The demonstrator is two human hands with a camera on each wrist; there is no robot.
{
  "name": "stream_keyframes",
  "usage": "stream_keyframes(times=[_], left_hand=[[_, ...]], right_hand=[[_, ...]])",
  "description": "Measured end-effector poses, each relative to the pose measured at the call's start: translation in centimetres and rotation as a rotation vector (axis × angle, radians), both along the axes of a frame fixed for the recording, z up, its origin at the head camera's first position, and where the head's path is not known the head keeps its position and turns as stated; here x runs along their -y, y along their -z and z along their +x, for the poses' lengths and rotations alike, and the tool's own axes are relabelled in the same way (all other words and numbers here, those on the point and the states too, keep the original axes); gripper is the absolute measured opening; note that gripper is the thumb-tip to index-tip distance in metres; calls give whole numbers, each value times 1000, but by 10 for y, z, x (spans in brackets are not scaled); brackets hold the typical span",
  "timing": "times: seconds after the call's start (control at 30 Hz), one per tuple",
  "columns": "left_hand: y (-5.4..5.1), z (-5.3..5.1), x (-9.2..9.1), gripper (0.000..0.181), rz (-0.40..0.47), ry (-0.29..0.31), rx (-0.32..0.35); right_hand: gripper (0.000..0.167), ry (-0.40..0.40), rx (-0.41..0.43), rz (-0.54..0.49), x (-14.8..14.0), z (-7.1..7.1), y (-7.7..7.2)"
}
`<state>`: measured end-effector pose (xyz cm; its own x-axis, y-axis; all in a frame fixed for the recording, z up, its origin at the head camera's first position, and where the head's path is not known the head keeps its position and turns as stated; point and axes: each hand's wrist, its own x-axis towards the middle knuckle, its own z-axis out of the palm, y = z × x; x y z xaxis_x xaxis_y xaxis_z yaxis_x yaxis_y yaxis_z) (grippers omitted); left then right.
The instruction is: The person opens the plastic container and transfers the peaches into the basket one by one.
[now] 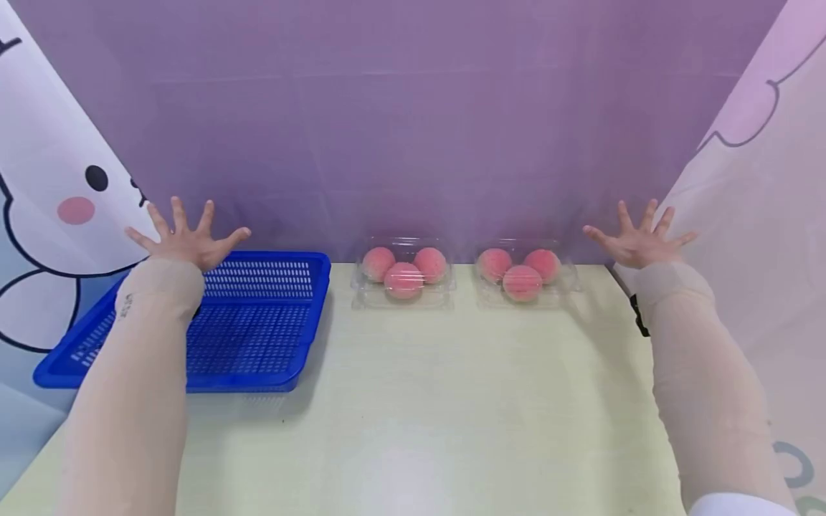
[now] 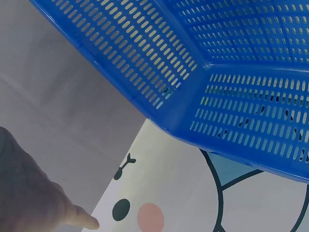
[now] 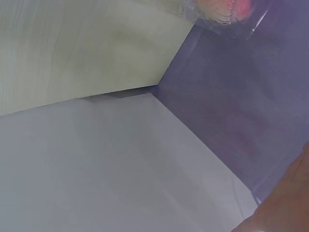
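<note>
Both hands are raised with fingers spread, holding nothing. In the head view my left hand point(image 1: 187, 242) hovers over the back of a blue plastic basket point(image 1: 310, 322); the left wrist view shows the perforated corner of that basket point(image 2: 178, 111) beside part of the hand point(image 2: 34, 193). My right hand point(image 1: 644, 242) is in the air near the table's back right corner, and only its edge point(image 3: 285, 203) shows in the right wrist view. Between the hands stand two clear plastic boxes, the left box point(image 1: 403, 297) and the right box point(image 1: 568, 279), each with three pink peaches point(image 1: 404, 280).
A pale wooden table point(image 1: 413, 401) lies below. Behind it hangs a purple cloth point(image 1: 413, 143). Printed cloths stand along the left side point(image 1: 45, 158) and the right side point(image 1: 761, 251). A small black clip point(image 1: 639, 315) sits at the right table edge.
</note>
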<state>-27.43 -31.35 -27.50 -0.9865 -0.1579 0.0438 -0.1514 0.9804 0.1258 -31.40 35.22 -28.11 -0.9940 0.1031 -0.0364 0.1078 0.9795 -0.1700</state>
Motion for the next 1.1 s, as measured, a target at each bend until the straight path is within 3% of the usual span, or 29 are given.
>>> stream_keyframes(times=[0.2,0.33,0.47,0.63,0.8,0.93,1.1], left_hand=[[-5,-3,-3,97,34,24,-10],[-19,-2,-16,93,110,66,-18],[-34,9,-36,92,154,115,-12],[-45,36,-67,93,197,197,1],[-44,75,-99,84,278,264,-70],[-29,108,-120,68,349,327,-172],[6,140,-140,44,395,420,-313]], right_hand=[[96,-10,-8,-22,-1,-2,-3],[95,-34,-31,5,1,-4,-6],[92,-86,-47,17,6,-3,-12],[94,-156,-52,-39,19,3,-20],[91,-241,-107,-66,43,19,-24],[78,-313,-168,-51,66,42,-15],[55,-413,-311,-68,97,70,14]])
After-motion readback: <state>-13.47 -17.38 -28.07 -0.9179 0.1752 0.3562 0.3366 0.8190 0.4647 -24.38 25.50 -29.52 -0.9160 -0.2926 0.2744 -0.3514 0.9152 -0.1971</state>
